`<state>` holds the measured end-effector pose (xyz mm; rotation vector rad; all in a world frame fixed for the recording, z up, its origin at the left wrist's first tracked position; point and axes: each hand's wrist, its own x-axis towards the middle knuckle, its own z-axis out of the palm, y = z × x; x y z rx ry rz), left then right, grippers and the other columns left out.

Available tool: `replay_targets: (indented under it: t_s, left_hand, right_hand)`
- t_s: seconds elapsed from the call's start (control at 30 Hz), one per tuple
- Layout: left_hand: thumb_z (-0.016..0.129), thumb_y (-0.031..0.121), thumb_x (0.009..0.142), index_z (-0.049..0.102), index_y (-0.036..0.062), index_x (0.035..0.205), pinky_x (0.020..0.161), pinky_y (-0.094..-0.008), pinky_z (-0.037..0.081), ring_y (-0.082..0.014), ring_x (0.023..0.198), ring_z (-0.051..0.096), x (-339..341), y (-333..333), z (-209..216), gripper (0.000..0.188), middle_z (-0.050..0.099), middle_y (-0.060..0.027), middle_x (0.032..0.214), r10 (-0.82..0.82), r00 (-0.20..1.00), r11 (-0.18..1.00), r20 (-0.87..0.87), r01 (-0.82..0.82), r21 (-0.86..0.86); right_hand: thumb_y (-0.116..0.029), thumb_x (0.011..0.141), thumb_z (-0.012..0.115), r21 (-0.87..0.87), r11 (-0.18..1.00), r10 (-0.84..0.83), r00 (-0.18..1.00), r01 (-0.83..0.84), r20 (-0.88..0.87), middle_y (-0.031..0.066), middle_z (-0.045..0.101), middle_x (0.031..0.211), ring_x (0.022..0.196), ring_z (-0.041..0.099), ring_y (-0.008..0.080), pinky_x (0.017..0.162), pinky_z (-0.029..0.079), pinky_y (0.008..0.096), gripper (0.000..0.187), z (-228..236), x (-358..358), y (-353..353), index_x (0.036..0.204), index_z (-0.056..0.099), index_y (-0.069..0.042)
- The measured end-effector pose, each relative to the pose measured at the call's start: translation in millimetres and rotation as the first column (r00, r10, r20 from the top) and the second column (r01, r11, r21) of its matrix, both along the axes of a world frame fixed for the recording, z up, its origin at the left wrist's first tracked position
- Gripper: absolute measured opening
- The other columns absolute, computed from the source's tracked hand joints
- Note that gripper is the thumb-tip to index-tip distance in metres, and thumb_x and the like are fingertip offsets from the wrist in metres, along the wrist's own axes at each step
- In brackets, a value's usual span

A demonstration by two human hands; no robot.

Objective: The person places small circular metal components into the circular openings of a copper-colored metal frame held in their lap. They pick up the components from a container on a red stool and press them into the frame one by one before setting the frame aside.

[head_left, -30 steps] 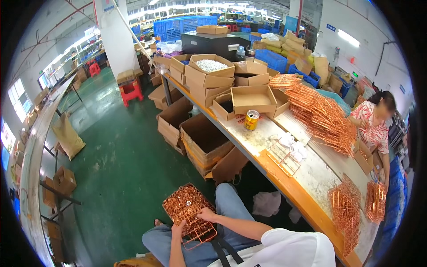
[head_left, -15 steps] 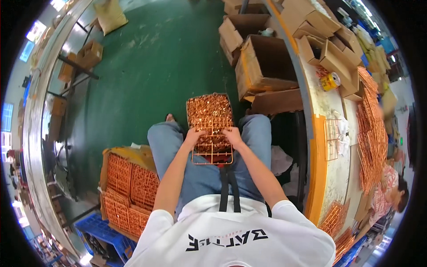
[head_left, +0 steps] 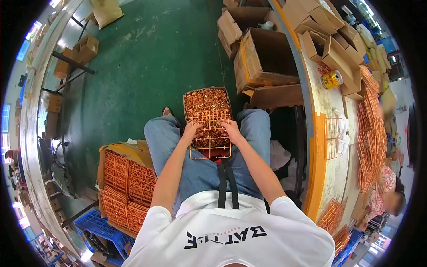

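Note:
Between my knees stands a box full of small copper-coloured rings (head_left: 205,100). Over its near half I hold a copper-coloured wire rack (head_left: 210,157), whose near end sticks out above my lap. My left hand (head_left: 191,131) is closed on the rack's left side and my right hand (head_left: 231,130) on its right side, with the fingertips turned inward over the grid. Rings show through the wires between my hands. Exactly how the fingertips meet the wires or rings is too small to tell.
At my left, a carton of stacked copper racks (head_left: 116,171) stands by a blue plastic crate (head_left: 104,233). On my right runs a workbench (head_left: 316,169) with a wire rack, a yellow can (head_left: 332,79) and piled racks (head_left: 370,138). Open cardboard boxes (head_left: 267,55) stand ahead right. A person (head_left: 383,198) sits beyond the bench.
The view has shifted slightly. Both hands keep their hold on the wire rack, and my fingers have moved only a little along its sides.

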<state>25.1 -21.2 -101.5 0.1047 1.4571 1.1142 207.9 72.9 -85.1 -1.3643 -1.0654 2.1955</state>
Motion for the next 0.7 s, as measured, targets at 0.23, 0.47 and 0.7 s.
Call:
replay_targets:
  t_s: [0.23,0.47,0.7]
  left_hand:
    - [0.058,0.015,0.084,0.054,0.0060,0.099,0.060,-0.0284,0.050,-0.0152,0.076,0.055,-6.2,2.2,-6.2,0.018,0.055,-0.0051,0.088,0.004,0.998,1.000,0.067,-0.004,0.010]
    - [0.059,0.017,0.087,0.053,0.0046,0.104,0.063,-0.0277,0.050,-0.0150,0.077,0.056,-5.5,2.6,-8.4,0.022,0.055,-0.0058,0.087,-0.009,1.000,0.999,-0.002,0.009,0.045]
    - [0.065,0.013,0.082,0.056,0.0017,0.103,0.059,-0.0229,0.046,-0.0098,0.070,0.056,-3.2,4.8,-15.1,0.026,0.058,-0.0023,0.083,-0.104,0.934,0.989,-0.342,0.133,0.063]
  right_hand:
    - [-0.004,0.083,0.055,0.004,0.999,-0.047,0.999,0.047,0.013,0.0063,0.061,0.087,0.068,0.058,0.0133,0.057,0.051,0.0255,0.013,-2.1,-5.1,-0.5,0.094,0.061,0.000]
    - [-0.002,0.083,0.055,-0.031,0.996,-0.078,0.996,0.079,0.038,0.0068,0.061,0.093,0.075,0.060,0.0150,0.062,0.052,0.0272,0.012,-6.4,-1.5,-0.3,0.094,0.060,-0.001]
    - [-0.002,0.081,0.053,-0.035,0.991,-0.125,0.990,0.127,0.069,0.0064,0.060,0.091,0.079,0.055,0.0147,0.062,0.049,0.0291,0.008,-15.2,0.3,5.4,0.083,0.061,-0.002]
